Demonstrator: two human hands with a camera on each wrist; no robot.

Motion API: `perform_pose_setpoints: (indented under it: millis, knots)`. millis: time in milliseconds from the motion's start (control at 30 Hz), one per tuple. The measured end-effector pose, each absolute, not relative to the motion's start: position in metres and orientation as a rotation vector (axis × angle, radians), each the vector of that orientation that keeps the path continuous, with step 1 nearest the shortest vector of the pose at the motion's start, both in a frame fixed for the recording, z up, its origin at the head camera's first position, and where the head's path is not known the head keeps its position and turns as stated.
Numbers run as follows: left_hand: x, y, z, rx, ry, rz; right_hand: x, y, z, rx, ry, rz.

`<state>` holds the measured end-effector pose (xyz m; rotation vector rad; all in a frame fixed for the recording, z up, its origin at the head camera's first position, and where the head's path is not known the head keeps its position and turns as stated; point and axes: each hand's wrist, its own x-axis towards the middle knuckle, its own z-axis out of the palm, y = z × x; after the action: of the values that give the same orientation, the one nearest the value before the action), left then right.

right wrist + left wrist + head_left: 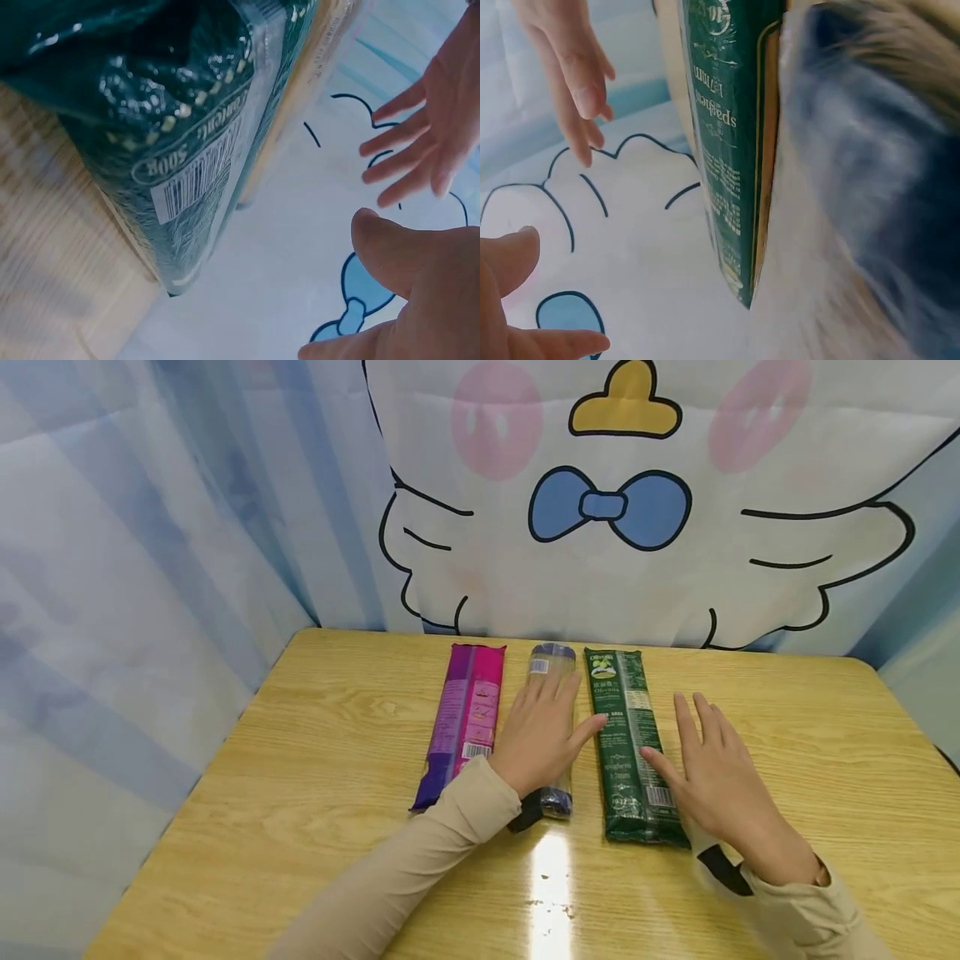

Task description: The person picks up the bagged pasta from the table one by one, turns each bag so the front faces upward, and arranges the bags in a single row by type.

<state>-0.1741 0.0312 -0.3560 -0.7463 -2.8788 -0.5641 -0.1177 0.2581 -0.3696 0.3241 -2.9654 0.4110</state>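
Observation:
Three long packs lie side by side on the wooden table (300, 752). The left one is a pink and purple pack (468, 702). In the middle is a narrow clear pack with dark blue ends (556, 803), its pale contents looking like dry noodles. A green spaghetti pack (622, 743) lies to the right. My left hand (543, 727) hovers over the middle pack, fingers straight and thumb spread toward the green pack. To the green pack's right, my right hand (723, 785) is held with extended fingers, its thumb over that pack's edge. Neither hand grips anything.
Behind the table hangs a printed curtain (600, 585) with a cartoon figure and a blue bow. Another curtain (135, 610) runs along the left side. Light reflects off the table near its front. Dark straps (723, 870) are on the wrists.

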Motion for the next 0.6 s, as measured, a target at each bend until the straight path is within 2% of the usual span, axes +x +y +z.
perform_pose_setpoints:
  millis: [600]
  knots:
    - [-0.203, 0.075, -0.365, -0.622, -3.002, -0.91, -0.132, 0.261, -0.365, 0.262, -3.12, 0.724]
